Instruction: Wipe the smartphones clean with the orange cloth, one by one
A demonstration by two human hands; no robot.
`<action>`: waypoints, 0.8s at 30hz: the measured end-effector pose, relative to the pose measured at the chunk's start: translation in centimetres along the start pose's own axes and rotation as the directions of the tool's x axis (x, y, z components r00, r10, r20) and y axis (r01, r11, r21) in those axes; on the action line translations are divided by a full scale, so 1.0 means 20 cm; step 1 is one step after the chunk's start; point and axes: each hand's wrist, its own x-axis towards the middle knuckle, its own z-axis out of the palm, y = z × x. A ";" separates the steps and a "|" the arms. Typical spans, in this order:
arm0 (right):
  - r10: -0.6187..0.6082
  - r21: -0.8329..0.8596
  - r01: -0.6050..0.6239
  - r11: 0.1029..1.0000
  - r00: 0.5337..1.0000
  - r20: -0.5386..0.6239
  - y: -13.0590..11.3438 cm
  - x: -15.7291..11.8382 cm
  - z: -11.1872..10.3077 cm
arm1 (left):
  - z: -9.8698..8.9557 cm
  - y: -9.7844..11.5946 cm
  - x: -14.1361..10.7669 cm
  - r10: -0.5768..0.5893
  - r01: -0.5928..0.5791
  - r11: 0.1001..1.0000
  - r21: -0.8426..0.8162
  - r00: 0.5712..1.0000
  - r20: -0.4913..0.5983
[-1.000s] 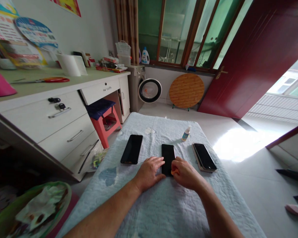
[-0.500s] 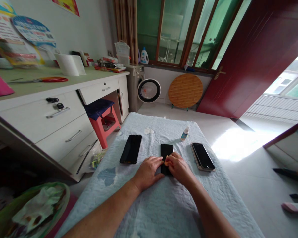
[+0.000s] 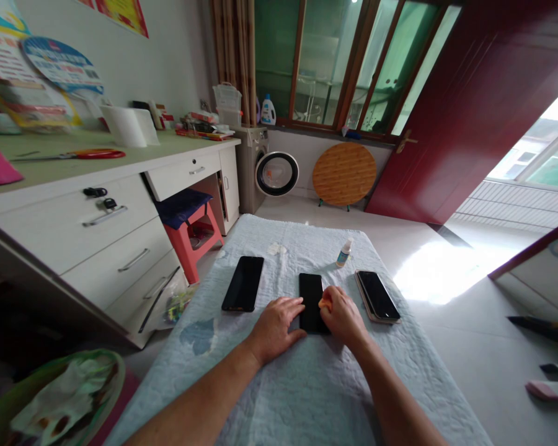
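Observation:
A black smartphone lies screen up on the light blue quilted cloth, between my hands. My left hand rests flat with its fingers stretched out, the fingertips touching the phone's left edge. The fingers of my right hand pinch a small orange cloth or sponge at the phone's right edge; its exact kind is hard to make out. To the left lies a larger black phone. On the right, another dark-screened phone sits on a pale case or second device. Beyond it stands a small spray bottle.
A white desk with a red-handled pair of scissors and a paper roll stands left. Under it is a red stool. A waste bin is at lower left. Behind are a washing machine and a round wooden tabletop.
My right hand has moved right with the orange piece, from the middle of the phone's screen to its right edge. My left hand stays at the left edge. The view has shifted slightly.

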 end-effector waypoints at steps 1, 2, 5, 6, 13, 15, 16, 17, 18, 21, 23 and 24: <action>0.007 0.011 -0.007 1.000 1.000 -0.005 0.00 0.00 0.00 | 0.00 0.00 0.00 0.000 0.000 1.000 -0.001 1.000 -0.002; 0.012 0.024 -0.012 1.000 1.000 -0.007 0.01 -0.01 0.00 | 0.00 0.00 0.00 0.000 0.000 1.000 -0.002 1.000 -0.002; 0.009 0.030 -0.010 0.999 0.999 0.032 0.00 -0.01 -0.02 | 0.00 0.00 0.00 -0.006 0.006 1.000 -0.006 1.000 0.004; 0.005 0.022 -0.006 1.000 0.999 0.053 0.00 -0.02 -0.03 | 0.00 -0.01 0.00 -0.008 0.008 1.000 -0.007 1.000 0.007; 0.053 0.016 -0.055 0.998 0.996 0.075 -0.03 -0.03 -0.07 | 0.01 -0.01 -0.01 -0.014 0.014 1.000 -0.002 1.000 -0.020; 0.071 0.019 -0.072 0.997 0.995 0.072 -0.03 -0.03 -0.06 | 0.01 0.00 -0.01 -0.025 0.026 1.000 0.008 0.999 -0.033; 0.079 0.021 -0.081 0.997 0.994 0.074 -0.03 -0.03 -0.06 | 0.00 0.00 -0.01 -0.028 0.029 1.000 0.013 0.999 -0.035; 0.087 0.023 -0.089 0.996 0.993 0.077 -0.04 -0.03 -0.06 | 0.00 0.00 -0.01 -0.028 0.029 0.999 0.015 0.999 -0.034; 0.095 0.026 -0.097 0.995 0.992 0.080 -0.04 -0.03 -0.06 | 0.00 0.00 -0.01 -0.028 0.028 0.999 0.016 0.999 -0.033; 0.115 0.054 -0.120 0.991 0.990 0.079 -0.05 -0.02 -0.07 | 0.00 0.00 -0.01 -0.024 0.025 1.000 0.018 0.999 -0.025; 0.135 0.092 -0.144 0.985 0.987 0.089 -0.05 -0.02 -0.09 | 0.00 0.00 0.00 -0.022 0.022 1.000 0.021 1.000 -0.021; 0.151 0.114 -0.162 0.980 0.983 0.100 -0.05 -0.01 -0.09 | 0.00 0.00 0.00 -0.020 0.021 1.000 0.022 1.000 -0.020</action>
